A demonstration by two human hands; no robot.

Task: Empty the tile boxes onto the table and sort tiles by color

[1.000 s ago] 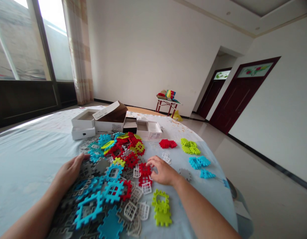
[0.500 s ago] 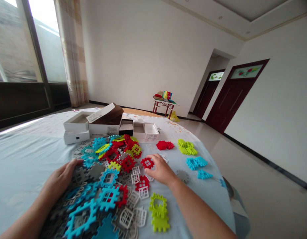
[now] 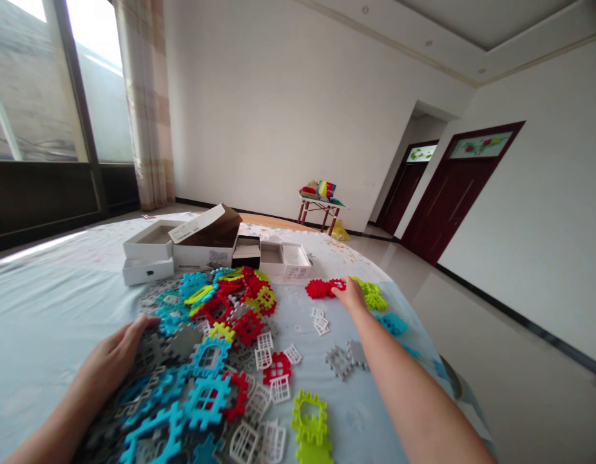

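Observation:
A big mixed heap of red, blue, green, grey and white interlocking plastic tiles (image 3: 215, 335) lies on the pale blue tablecloth (image 3: 46, 303). My left hand (image 3: 116, 351) rests flat on the heap's left side, fingers stretched out. My right hand (image 3: 350, 295) reaches far forward to a small pile of red tiles (image 3: 317, 289), with its fingertips pinched on a red tile (image 3: 337, 284) at the pile's right edge. To the right of the red pile lie a green pile (image 3: 374, 299) and, nearer, a blue pile (image 3: 393, 322), partly hidden by my arm.
Open white cardboard boxes (image 3: 201, 241) stand behind the heap. Two grey tiles (image 3: 343, 357), small white window pieces (image 3: 319, 320) and green tiles (image 3: 310, 419) lie loose near my right arm. The table's right edge drops to the floor. A small red-legged table (image 3: 319, 206) stands by the far wall.
My right hand has picked a red tile from the heap's edge and carried it forward and right to the red pile. My left hand has stayed on the heap.

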